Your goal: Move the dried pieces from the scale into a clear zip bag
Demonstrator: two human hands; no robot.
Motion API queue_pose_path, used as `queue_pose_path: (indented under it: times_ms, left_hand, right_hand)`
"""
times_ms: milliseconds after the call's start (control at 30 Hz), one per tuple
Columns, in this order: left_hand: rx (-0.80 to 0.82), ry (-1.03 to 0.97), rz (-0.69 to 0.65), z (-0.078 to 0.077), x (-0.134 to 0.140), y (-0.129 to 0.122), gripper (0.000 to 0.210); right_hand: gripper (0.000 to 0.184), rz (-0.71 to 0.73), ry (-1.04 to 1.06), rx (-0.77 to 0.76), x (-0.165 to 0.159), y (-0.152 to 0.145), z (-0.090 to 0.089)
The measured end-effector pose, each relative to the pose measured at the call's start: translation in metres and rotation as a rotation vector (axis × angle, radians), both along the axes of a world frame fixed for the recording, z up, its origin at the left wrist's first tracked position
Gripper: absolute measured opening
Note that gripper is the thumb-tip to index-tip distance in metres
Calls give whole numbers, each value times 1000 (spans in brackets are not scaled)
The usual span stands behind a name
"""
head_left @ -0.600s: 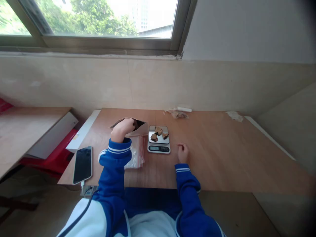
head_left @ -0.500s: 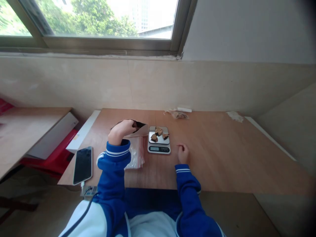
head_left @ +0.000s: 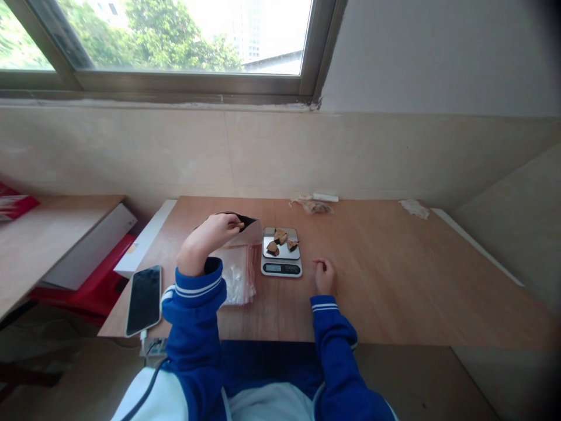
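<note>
Just left of the frame's centre, reaches with the left grip (head_left: 214, 230) to the dark mouth of a pale bag (head_left: 251, 235), fingers bent downward, cannot tell whether clamped on anything. Near mid-frame, has brown chunks (head_left: 280, 235) lying atop a digital scale (head_left: 282, 269), just beside that bag and near clear plastic bags (head_left: 237, 282). Farther right, rests with the right grip (head_left: 325, 277) on the tabletop (head_left: 403, 275), loosely curled, cannot tell whether fully together.

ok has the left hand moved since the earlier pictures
Yes: judged against the scale, the left hand has shifted leftward and back toward the person, drawing partly out of the open bag.
</note>
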State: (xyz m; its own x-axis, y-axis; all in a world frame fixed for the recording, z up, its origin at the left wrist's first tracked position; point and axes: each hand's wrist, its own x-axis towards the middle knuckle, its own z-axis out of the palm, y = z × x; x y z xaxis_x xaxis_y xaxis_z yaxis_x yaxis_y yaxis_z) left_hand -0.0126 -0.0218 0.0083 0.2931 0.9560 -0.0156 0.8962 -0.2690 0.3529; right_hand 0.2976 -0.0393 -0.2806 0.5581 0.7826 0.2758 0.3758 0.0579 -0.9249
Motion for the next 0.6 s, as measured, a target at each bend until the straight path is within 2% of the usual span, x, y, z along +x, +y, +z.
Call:
queue_pose_path:
  times_ms: [100,167,267,333,400,467,533,600]
  left_hand:
    - [172,-112,-43,2,-3,-6,24]
    - [351,-203,-71,3,-1,-12,24]
    - [699,-397,-65,6,13,-25,27]
    - [810,-561,-146,3,27,-38,30]
    - [764,-771,-260,-5,43,-52,30]
    - [593,-1081,-302,-18,58,-65,29]
    - [310,-1388,-186,-35,71,-76,30]
    - [66,-1590,-127,-50,82,-84,28]
  right_hand:
    - [22,2,3,1,0,0,0]
    - [21,-1,7,4,0,1,-1]
    - [21,-5,18,9,-1,2,-3]
    - [21,-1,26,14,-1,2,-4]
    - [21,2,31,21,-1,3,-4]
    - [21,-1,37,29,-1,3,-4]
    - [20,-2,47,35,-2,3,-3]
    - [19,-5,61,43,-3,3,-2]
